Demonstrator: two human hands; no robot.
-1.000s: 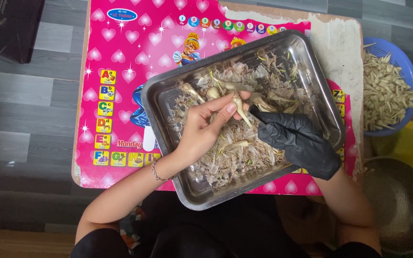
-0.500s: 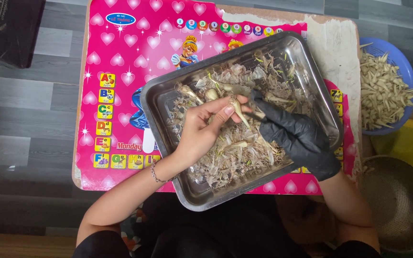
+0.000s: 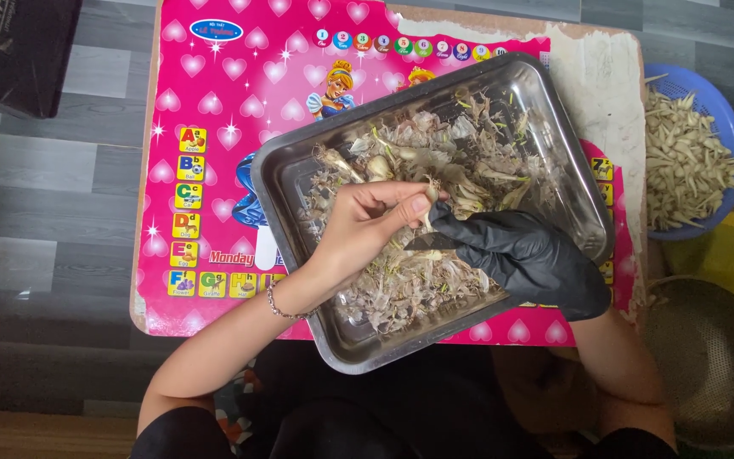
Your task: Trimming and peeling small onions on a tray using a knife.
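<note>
Over a steel tray (image 3: 282, 183) heaped with papery garlic skins, a bare left hand (image 3: 358, 225) is pinching a small garlic clove (image 3: 431, 192) while the black-gloved right hand (image 3: 524, 255) is closing on a thin blade, mostly hidden. The clove is likely light, firm and slippery, best pinched at its ends. Beyond, a blue basket (image 3: 728, 127) is sitting partly cut off.

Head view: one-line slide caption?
Bare left hand and black-gloved right hand pinch a garlic clove over a steel tray of garlic skins.
</note>
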